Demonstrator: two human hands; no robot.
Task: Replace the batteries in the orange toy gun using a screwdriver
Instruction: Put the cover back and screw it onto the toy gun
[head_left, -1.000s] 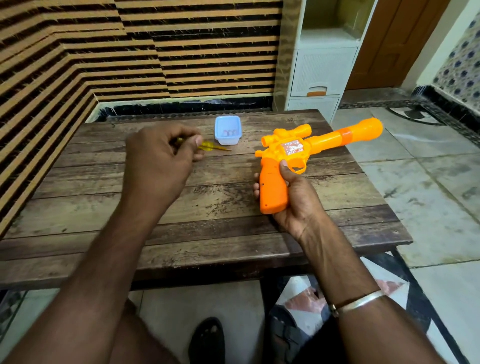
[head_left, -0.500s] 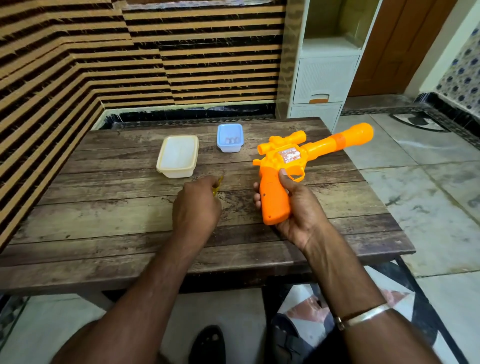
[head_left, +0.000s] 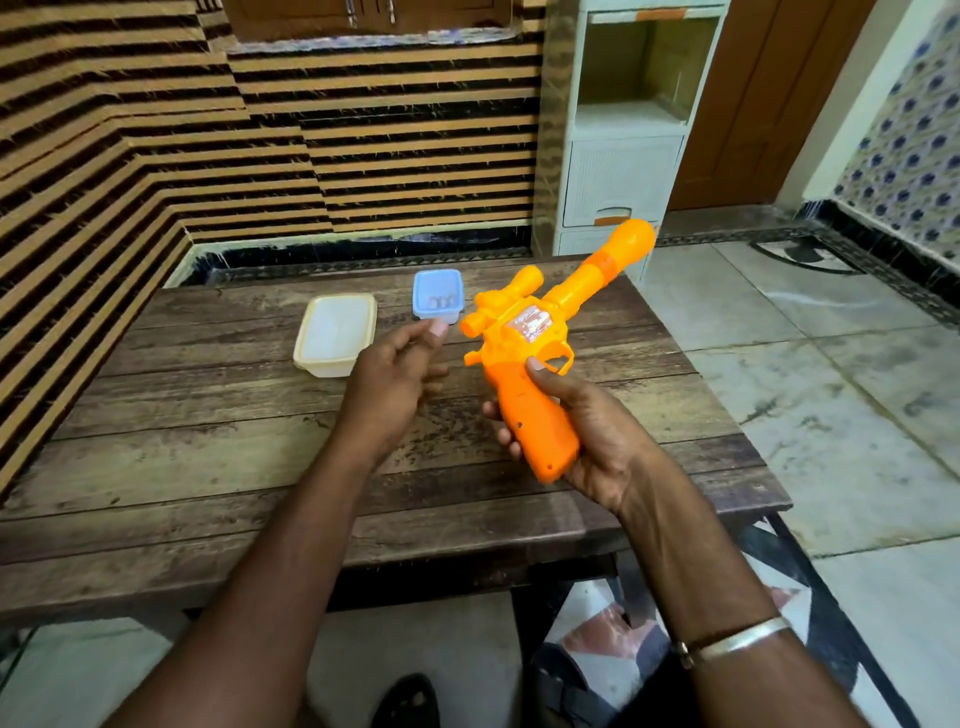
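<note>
- Lifted higher and tilted since half a second back: orange toy gun, barrel now pointing up toward the far right corner of the desk, handle butt down toward the near edge.
- Raised too, left hand, up off the planks, drawn close to the gun's left side, just short of touching.
- Clamped round the handle from the right: right hand, thumb laid below the trigger guard.
- Left grip half curled, fingers loose; cannot tell whether the screwdriver sits inside, none visible.
- Long axis running near-left to far-right; handle's flat face with small screw holes turned toward the left hand, the nearer one for driving.
- Blue tub and cream box resting near the far edge, beyond the left hand.
</note>
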